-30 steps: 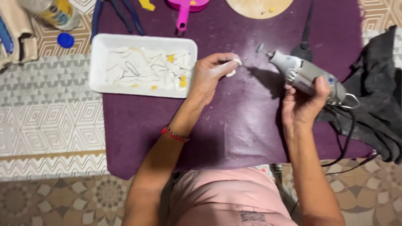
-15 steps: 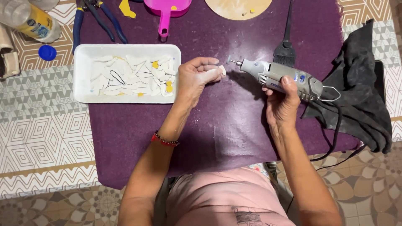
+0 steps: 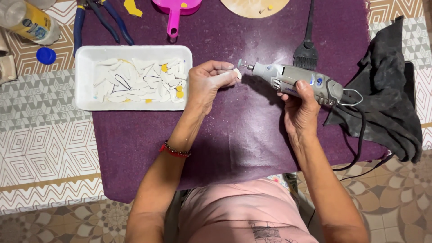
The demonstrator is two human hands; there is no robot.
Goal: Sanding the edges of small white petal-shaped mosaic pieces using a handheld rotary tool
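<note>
My left hand (image 3: pixel 208 83) pinches a small white piece (image 3: pixel 236 73) between thumb and fingers over the purple mat (image 3: pixel 234 135). My right hand (image 3: pixel 299 105) grips a grey corded rotary tool (image 3: pixel 297 82), held level. Its small tip (image 3: pixel 240 64) points left and sits right beside the white piece. A red bead bracelet (image 3: pixel 175 150) is on my left wrist. Just left of my left hand is a white foam tray (image 3: pixel 85 78) holding several white and yellow shaped pieces.
A dark grey cloth (image 3: pixel 387 99) lies at the mat's right edge, with the tool's black cord (image 3: pixel 360 144) trailing down. At the back are a black brush (image 3: pixel 308 42), a pink scoop (image 3: pixel 176 11), a round wooden board (image 3: pixel 254 6), blue-handled pliers (image 3: pixel 96 18), a yellow bottle (image 3: pixel 31 22) and a blue cap (image 3: pixel 46 55).
The rotary tool has levelled out and its tip has closed in on the white piece in my left hand. The view has shifted slightly.
</note>
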